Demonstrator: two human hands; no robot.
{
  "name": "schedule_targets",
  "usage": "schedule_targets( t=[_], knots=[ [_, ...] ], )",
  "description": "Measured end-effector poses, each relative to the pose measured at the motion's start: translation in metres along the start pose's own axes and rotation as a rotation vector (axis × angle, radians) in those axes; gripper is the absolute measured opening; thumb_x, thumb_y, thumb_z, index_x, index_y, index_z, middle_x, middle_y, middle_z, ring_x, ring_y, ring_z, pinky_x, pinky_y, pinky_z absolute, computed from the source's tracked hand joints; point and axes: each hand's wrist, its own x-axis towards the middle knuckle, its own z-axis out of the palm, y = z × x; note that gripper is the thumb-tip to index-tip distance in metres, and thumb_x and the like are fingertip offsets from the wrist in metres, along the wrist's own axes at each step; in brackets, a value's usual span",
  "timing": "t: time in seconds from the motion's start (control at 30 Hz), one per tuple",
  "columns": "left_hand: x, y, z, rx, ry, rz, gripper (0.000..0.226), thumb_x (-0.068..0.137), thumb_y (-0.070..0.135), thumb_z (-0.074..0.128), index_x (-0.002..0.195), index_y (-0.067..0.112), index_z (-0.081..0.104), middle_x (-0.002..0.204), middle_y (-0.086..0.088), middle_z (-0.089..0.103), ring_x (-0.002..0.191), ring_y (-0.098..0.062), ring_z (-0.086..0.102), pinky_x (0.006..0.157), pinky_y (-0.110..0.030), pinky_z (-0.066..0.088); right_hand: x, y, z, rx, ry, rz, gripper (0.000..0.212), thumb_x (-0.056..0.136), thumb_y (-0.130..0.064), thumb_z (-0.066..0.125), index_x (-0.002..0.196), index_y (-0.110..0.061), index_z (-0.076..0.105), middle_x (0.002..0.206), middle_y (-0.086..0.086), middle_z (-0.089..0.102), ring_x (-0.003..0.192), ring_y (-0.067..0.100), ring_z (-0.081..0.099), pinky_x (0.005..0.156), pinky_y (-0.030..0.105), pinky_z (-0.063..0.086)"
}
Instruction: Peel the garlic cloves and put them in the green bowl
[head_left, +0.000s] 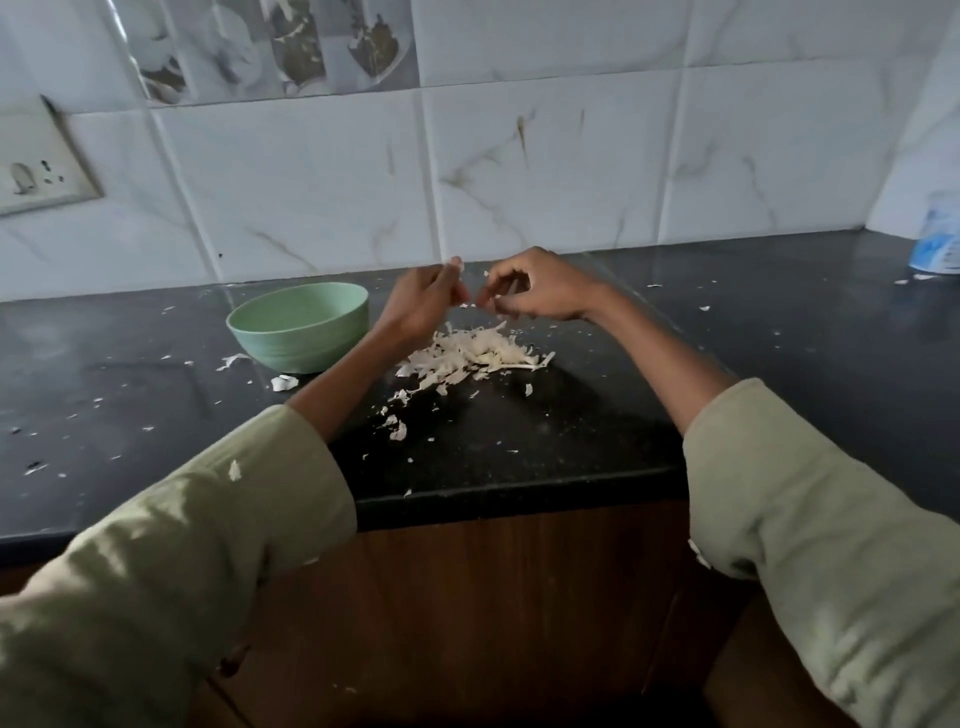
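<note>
Presently the left hand (423, 299) pinches a small pale garlic clove (457, 266) and the right hand (524, 291) pinches a scrap of its skin, while the round green bowl (301, 325) stands on the black bench (571, 426) just left of the left hand, the nearer.

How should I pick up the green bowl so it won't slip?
Probably hold the green bowl by its rim, coming from above on the left side. It sits upright with its mouth open, and the wall curves in toward the base. The left hand is close on its right, so the left side is freer.
</note>
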Motion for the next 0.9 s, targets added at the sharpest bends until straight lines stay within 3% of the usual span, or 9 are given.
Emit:
schedule_targets(
  t=[0.1, 0.2, 0.3, 0.37, 0.5, 0.6, 0.7, 0.8, 0.9],
  knots=[
    [0.005, -0.018, 0.000, -0.139, -0.071, -0.016, 0.063, 0.113, 0.053, 0.023, 0.090, 0.018, 0.071, 0.100, -0.007, 0.075, 0.099, -0.021, 0.071, 0.088, -0.039, 0.057, -0.002, -0.010, -0.006, 0.043, -0.081, -0.033, 0.027, 0.092, -0.030, 0.078, 0.110, -0.010, 0.076, 0.093, 0.001, 0.075, 0.071, 0.003, 0.062, 0.059, 0.012, 0.045],
    [0.010, -0.022, 0.000, -0.194, -0.075, -0.037, 0.066, 0.112, 0.056, 0.021, 0.091, 0.018, 0.072, 0.104, -0.007, 0.076, 0.101, -0.017, 0.072, 0.088, -0.035, 0.056, -0.001, -0.011, -0.002, -0.089, -0.269, -0.029, 0.033, 0.087, -0.036, 0.082, 0.113, -0.016, 0.075, 0.101, -0.007, 0.073, 0.071, -0.009, 0.058, 0.063, 0.005, 0.041],
    [0.016, -0.027, 0.003, -0.163, -0.091, 0.001, 0.059, 0.113, 0.048, 0.033, 0.091, 0.013, 0.076, 0.101, -0.005, 0.078, 0.096, -0.016, 0.074, 0.085, -0.029, 0.055, 0.001, -0.007, 0.006, -0.188, -0.348, 0.000, 0.044, 0.085, -0.037, 0.084, 0.123, -0.018, 0.070, 0.112, -0.009, 0.071, 0.074, -0.013, 0.060, 0.065, 0.005, 0.041],
    [0.020, -0.032, 0.006, -0.123, -0.116, 0.036, 0.045, 0.111, 0.038, 0.047, 0.095, 0.008, 0.076, 0.096, -0.004, 0.078, 0.090, -0.017, 0.075, 0.085, -0.028, 0.057, 0.001, -0.005, 0.008, -0.188, -0.323, 0.022, 0.045, 0.087, -0.035, 0.082, 0.124, -0.015, 0.069, 0.110, -0.004, 0.070, 0.070, -0.014, 0.058, 0.062, 0.005, 0.040],
    [0.021, -0.032, 0.007, -0.062, -0.129, 0.062, 0.027, 0.106, 0.026, 0.059, 0.094, 0.005, 0.072, 0.083, -0.004, 0.070, 0.067, -0.012, 0.059, 0.063, -0.018, 0.049, -0.002, -0.004, 0.005, -0.172, -0.209, 0.026, 0.030, 0.088, -0.036, 0.081, 0.109, -0.017, 0.071, 0.083, -0.009, 0.063, 0.063, -0.009, 0.052, 0.057, 0.008, 0.035],
    [0.019, -0.030, 0.003, -0.168, -0.167, 0.042, 0.031, 0.109, 0.027, 0.053, 0.098, 0.003, 0.070, 0.093, -0.009, 0.073, 0.073, -0.006, 0.066, 0.064, -0.012, 0.049, -0.004, -0.003, 0.003, -0.070, -0.116, 0.104, 0.048, 0.086, -0.040, 0.082, 0.124, -0.015, 0.069, 0.110, -0.004, 0.073, 0.092, 0.002, 0.066, 0.072, 0.015, 0.047],
    [0.016, -0.026, -0.003, -0.212, -0.187, 0.072, 0.031, 0.105, 0.031, 0.061, 0.105, 0.002, 0.071, 0.095, -0.009, 0.075, 0.075, -0.004, 0.069, 0.060, -0.007, 0.047, -0.005, -0.002, -0.001, 0.079, -0.095, 0.146, 0.042, 0.090, -0.031, 0.080, 0.123, -0.008, 0.069, 0.101, 0.001, 0.077, 0.082, 0.006, 0.069, 0.066, 0.020, 0.051],
    [0.012, -0.022, -0.004, -0.215, -0.210, 0.088, 0.020, 0.097, 0.020, 0.072, 0.107, 0.004, 0.068, 0.089, -0.006, 0.075, 0.063, 0.003, 0.066, 0.057, -0.011, 0.048, -0.007, -0.003, -0.002, 0.131, -0.096, 0.163, 0.039, 0.090, -0.026, 0.079, 0.120, -0.004, 0.069, 0.098, 0.004, 0.077, 0.081, 0.007, 0.069, 0.065, 0.020, 0.051],
    [0.011, -0.024, -0.005, -0.241, -0.192, 0.065, 0.021, 0.093, 0.016, 0.076, 0.106, 0.002, 0.068, 0.086, -0.007, 0.076, 0.063, -0.001, 0.068, 0.061, -0.017, 0.052, -0.008, -0.003, -0.002, 0.156, -0.121, 0.181, 0.034, 0.091, -0.024, 0.077, 0.118, -0.005, 0.068, 0.097, 0.003, 0.077, 0.082, 0.008, 0.070, 0.067, 0.021, 0.053]
  ],
)
